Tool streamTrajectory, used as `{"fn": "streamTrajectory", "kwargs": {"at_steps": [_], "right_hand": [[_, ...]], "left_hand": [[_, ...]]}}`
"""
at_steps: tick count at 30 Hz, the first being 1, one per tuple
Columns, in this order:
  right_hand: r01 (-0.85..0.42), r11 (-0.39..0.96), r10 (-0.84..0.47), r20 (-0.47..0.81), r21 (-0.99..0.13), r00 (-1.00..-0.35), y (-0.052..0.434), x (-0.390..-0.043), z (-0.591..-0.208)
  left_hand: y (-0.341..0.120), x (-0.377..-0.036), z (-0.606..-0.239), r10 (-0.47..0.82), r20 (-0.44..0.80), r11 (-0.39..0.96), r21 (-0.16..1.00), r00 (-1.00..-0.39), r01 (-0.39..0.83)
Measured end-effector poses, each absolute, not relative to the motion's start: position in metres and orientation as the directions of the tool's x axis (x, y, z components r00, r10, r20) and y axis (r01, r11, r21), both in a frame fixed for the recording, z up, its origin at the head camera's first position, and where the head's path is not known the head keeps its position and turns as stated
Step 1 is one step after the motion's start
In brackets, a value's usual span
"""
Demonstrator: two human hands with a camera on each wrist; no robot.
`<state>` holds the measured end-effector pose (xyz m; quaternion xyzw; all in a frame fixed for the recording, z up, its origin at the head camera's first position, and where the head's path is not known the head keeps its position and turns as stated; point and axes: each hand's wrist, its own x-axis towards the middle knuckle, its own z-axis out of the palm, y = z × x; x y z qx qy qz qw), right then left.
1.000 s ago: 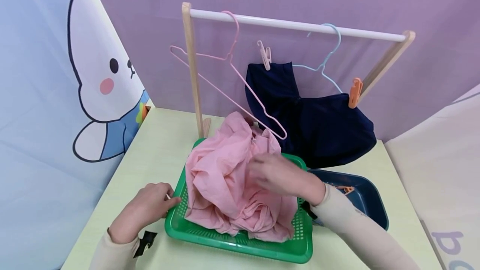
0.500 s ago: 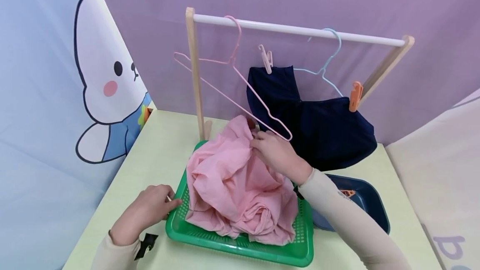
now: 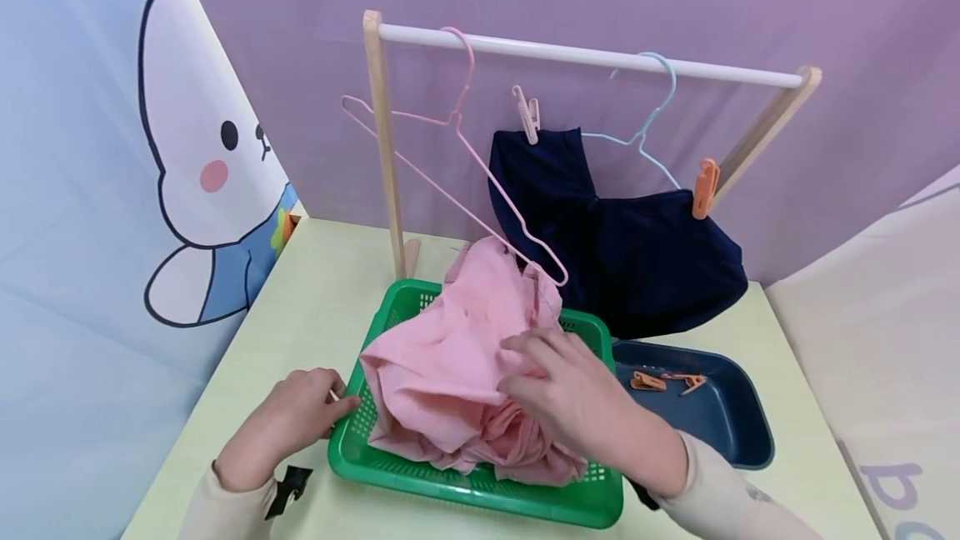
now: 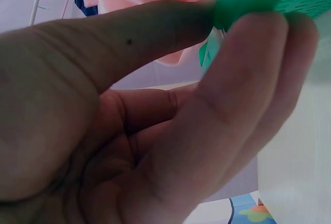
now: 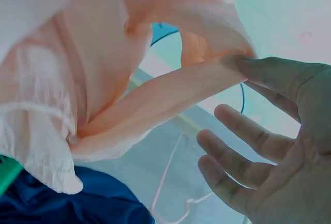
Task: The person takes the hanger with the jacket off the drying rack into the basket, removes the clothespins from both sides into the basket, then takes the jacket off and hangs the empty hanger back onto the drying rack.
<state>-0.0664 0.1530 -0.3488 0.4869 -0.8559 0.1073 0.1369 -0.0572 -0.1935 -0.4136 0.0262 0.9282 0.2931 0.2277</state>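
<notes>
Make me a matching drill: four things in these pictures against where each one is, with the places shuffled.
Things:
1. pink garment
2. orange clips
3. pink hanger
4. navy garment

Places:
A. hooked on the white rail, bare
B. heaped in the green basket
C. clipped to the blue hanger
D. lying in the dark blue tray

Pairs: 1-B, 2-D, 3-A, 4-C
</notes>
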Motion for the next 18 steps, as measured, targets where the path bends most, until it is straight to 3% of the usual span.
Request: {"fn": "streamTrajectory", "kwargs": {"at_steps": [9, 14, 18], "right_hand": [[-0.908, 0.404, -0.874, 0.245, -0.11, -0.419, 0.158, -0.041, -0.361], [-0.898, 0.413, -0.892, 0.133, -0.151, -0.432, 0.16, -0.044, -0.373], [-0.871, 0.471, -0.875, 0.05, -0.14, -0.481, 0.157, -0.057, -0.385]], "left_hand": [[-0.194, -0.058, -0.413, 0.182, -0.41, 0.834, 0.546, -0.894, -0.081], [-0.194, -0.058, -0.413, 0.184, -0.406, 0.838, 0.541, -0.895, -0.073], [-0.194, -0.058, -0.412, 0.191, -0.4, 0.839, 0.541, -0.896, -0.063]]}}
